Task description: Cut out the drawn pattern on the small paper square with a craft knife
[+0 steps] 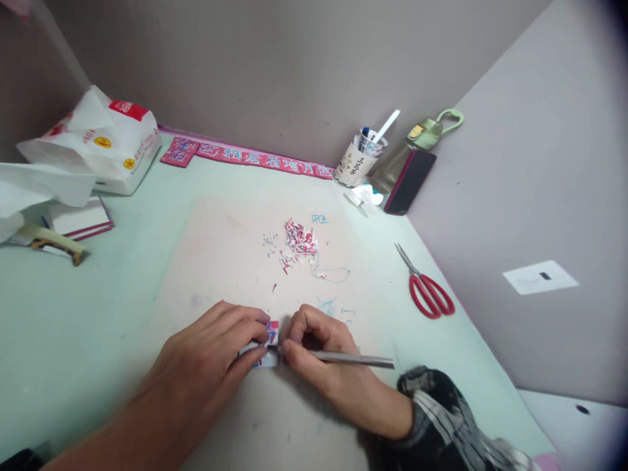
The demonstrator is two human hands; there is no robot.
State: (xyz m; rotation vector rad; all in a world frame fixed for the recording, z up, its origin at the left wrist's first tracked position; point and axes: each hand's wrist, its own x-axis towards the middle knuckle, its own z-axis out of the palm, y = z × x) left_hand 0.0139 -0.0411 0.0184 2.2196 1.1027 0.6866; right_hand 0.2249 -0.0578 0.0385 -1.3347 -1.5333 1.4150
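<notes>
My left hand (210,356) is closed on a small white piece (273,333) with a red edge and blue marks, holding it down on the board. Its fingertips cover much of the piece. In a pen grip, my right hand (326,350) holds a slim silver craft knife (358,358). The knife's narrow tip meets the piece close to my left thumb and fingertips; its exact contact is too small to make out. Both hands rest low over the pale board (220,261). Beyond them lies a pile of red and white shavings (300,239).
Red-handled scissors (432,294) lie to the right. Behind stand a pen cup (354,163), a green bottle (400,157) and a phone (411,183). Red character tiles (260,159) line the wall. At left are a tissue pack (118,144) and a yellowish cutter (52,241).
</notes>
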